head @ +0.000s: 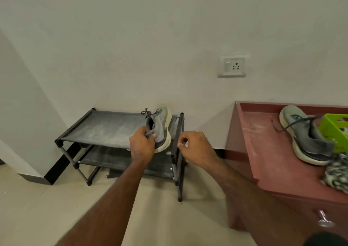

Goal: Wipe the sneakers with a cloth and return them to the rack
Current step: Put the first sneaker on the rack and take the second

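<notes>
My left hand (142, 145) grips a grey sneaker (160, 127) with a cream sole at its heel opening. The shoe is tipped on its side at the right end of the dark rack (105, 127), over the top shelf. My right hand (194, 145) hovers beside the rack's right post with its fingers loosely curled and nothing in them. The second grey sneaker (303, 138) lies on the red cabinet top (263, 142) at the right. A patterned cloth (337, 174) lies at that cabinet's right edge.
A green plastic basket (335, 130) stands on the cabinet, touching the second sneaker. The rack's lower shelf (120, 161) is dark and partly hidden by my arms. A wall socket (232, 66) is above the rack. Beige floor (56, 208) lies in front.
</notes>
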### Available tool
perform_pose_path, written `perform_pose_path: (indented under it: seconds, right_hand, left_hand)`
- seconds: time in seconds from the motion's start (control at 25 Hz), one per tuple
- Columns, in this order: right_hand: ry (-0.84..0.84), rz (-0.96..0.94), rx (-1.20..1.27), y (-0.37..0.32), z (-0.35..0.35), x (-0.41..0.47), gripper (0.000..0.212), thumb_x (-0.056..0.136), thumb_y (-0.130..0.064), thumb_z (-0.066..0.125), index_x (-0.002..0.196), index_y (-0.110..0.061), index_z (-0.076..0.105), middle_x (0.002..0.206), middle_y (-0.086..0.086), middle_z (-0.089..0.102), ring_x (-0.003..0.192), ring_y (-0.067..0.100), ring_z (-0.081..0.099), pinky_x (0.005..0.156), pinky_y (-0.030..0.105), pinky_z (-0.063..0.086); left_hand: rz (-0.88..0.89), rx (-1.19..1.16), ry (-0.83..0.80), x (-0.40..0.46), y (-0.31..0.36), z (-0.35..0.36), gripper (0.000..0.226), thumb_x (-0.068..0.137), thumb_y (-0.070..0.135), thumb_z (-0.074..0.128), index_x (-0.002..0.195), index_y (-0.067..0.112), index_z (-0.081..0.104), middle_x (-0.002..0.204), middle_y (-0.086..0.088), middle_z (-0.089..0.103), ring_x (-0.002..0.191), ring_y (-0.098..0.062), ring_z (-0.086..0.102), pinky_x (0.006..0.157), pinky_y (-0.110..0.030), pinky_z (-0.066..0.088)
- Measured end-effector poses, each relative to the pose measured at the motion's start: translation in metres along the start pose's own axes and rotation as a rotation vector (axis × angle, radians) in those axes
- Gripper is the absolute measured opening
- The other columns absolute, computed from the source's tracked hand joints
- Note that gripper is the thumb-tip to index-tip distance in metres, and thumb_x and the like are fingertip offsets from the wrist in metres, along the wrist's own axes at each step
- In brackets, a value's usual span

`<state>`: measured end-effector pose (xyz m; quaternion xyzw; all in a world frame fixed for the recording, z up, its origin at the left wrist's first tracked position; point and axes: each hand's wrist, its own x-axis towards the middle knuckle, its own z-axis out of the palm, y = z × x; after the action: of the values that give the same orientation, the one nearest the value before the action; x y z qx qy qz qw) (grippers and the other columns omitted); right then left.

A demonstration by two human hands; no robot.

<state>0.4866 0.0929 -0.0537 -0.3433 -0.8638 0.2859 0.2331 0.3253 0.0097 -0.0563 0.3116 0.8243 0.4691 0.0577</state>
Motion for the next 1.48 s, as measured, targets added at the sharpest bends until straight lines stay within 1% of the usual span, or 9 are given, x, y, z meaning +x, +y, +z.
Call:
perform_pose_path:
  seconds: [0.12,0.4,0.6,0.72,0.88,1.04,1.16,1.28,1.48]
  right_hand:
    - [0.065,0.007,0.053,0.012,-0.05,-0.038,0.005,0.088,-0.02,0.067,0.084,-0.023,0.068,0.083,-0.01,0.069,0.065,0.003,0.066,0.062,0.019,0.051]
    - [0.283,0.111,-0.013,0.096,-0.178,-0.177,0.025,0.084,-0.011,0.067,0.108,-0.02,0.066,0.103,-0.01,0.067,0.081,0.001,0.064,0.07,0.011,0.051]
    - [0.452,0.291,-0.084,0.165,-0.218,-0.251,0.031,0.077,-0.001,0.068,0.104,-0.018,0.07,0.098,-0.005,0.072,0.089,0.01,0.067,0.082,0.025,0.053]
    - [0.48,0.376,-0.292,0.192,-0.226,-0.242,0.036,0.073,0.002,0.069,0.107,-0.011,0.069,0.101,0.008,0.072,0.097,0.028,0.066,0.082,0.031,0.048]
    - [0.396,0.387,-0.465,0.218,-0.219,-0.21,0.018,0.08,-0.006,0.063,0.098,-0.005,0.067,0.099,0.015,0.068,0.092,0.036,0.064,0.079,0.04,0.051]
    - [0.301,0.449,-0.781,0.226,-0.203,-0.209,0.024,0.086,-0.01,0.055,0.108,-0.01,0.066,0.111,0.01,0.064,0.103,0.03,0.057,0.079,0.043,0.05]
    - [0.262,0.429,-0.881,0.225,-0.201,-0.211,0.024,0.089,-0.016,0.053,0.109,-0.019,0.067,0.115,0.005,0.062,0.109,0.029,0.053,0.083,0.045,0.046]
    - [0.273,0.414,-0.772,0.229,-0.204,-0.21,0.022,0.087,-0.016,0.056,0.104,-0.023,0.068,0.107,0.001,0.062,0.105,0.027,0.055,0.081,0.042,0.046]
    - [0.357,0.436,-0.086,0.217,-0.205,-0.233,0.019,0.07,-0.007,0.066,0.083,-0.019,0.076,0.084,-0.002,0.074,0.079,0.016,0.066,0.069,0.023,0.047]
  left_hand:
    - [0.09,-0.108,-0.003,-0.039,0.042,0.005,0.016,0.089,0.015,0.072,0.081,0.01,0.059,0.076,0.0,0.06,0.071,-0.018,0.061,0.061,-0.019,0.049]
    - [0.156,-0.374,-0.214,-0.181,0.133,0.08,0.025,0.079,0.034,0.073,0.073,0.02,0.054,0.072,-0.003,0.064,0.072,-0.03,0.069,0.064,-0.052,0.06]
    - [0.17,-0.287,-0.323,-0.252,0.166,0.131,0.023,0.087,0.017,0.074,0.075,0.021,0.055,0.074,-0.001,0.064,0.069,-0.022,0.065,0.062,-0.036,0.056]
    - [0.11,-0.274,-0.303,-0.271,0.161,0.146,0.013,0.089,0.013,0.072,0.085,0.014,0.06,0.076,-0.001,0.063,0.072,-0.024,0.065,0.064,-0.041,0.057]
    - [0.127,-0.246,-0.265,-0.276,0.157,0.155,0.022,0.09,0.015,0.071,0.078,0.016,0.053,0.072,0.001,0.06,0.068,-0.018,0.061,0.058,-0.035,0.05]
    - [0.213,-0.212,-0.288,-0.271,0.162,0.158,0.014,0.09,0.016,0.071,0.087,0.015,0.058,0.078,0.004,0.063,0.073,-0.012,0.063,0.06,-0.027,0.051]
    - [0.272,-0.139,-0.306,-0.265,0.167,0.158,0.018,0.089,0.016,0.071,0.083,0.013,0.055,0.073,0.005,0.057,0.066,-0.006,0.055,0.052,-0.014,0.035]
    - [0.273,-0.063,-0.361,-0.255,0.167,0.154,0.017,0.089,0.02,0.071,0.084,0.013,0.056,0.073,0.004,0.057,0.063,-0.004,0.052,0.049,-0.013,0.031]
    - [0.263,-0.043,-0.393,-0.247,0.164,0.15,0.017,0.089,0.023,0.071,0.085,0.015,0.056,0.076,0.003,0.061,0.065,-0.005,0.054,0.05,-0.018,0.033]
